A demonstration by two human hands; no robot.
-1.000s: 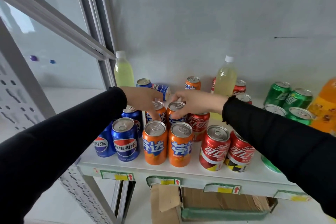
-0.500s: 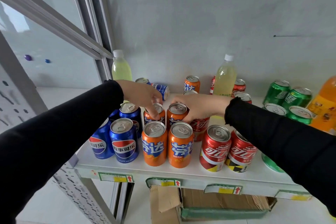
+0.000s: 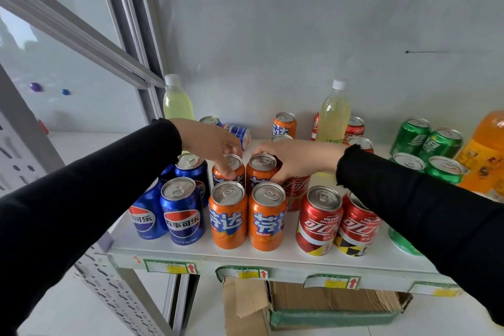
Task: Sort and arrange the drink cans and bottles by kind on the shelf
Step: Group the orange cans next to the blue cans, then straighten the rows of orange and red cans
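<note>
Your left hand (image 3: 215,144) reaches over the blue cans and curls its fingers round the top of the left orange can in the second row (image 3: 228,169), gripping it near the rim; your right hand (image 3: 294,161) comes in from the other side and wraps round the right orange can in the second row (image 3: 261,170), thumb at its rim and fingers down its far side. You hold them by the tops, I judge, because the neighbours crowd the sides and leave no room lower down; the pair stands upright and touching, directly behind the two front orange cans (image 3: 248,215) near the front edge of the shelf (image 3: 272,259), so the orange block is forming in the middle.

To the left of that block the blue cans (image 3: 182,210) stand toward the front left corner; to the right the red cans (image 3: 338,221) stand at the front edge, one more partly hidden behind your right hand.

Along the back edge the sorting looks unfinished: a blue can lying on its side (image 3: 240,133), a lone orange can (image 3: 284,124), two pale yellow bottles (image 3: 333,114) well apart, and more red cans by the right-hand bottle; the green cans (image 3: 425,150) cluster toward the right end beside an orange bottle (image 3: 488,150).
</note>
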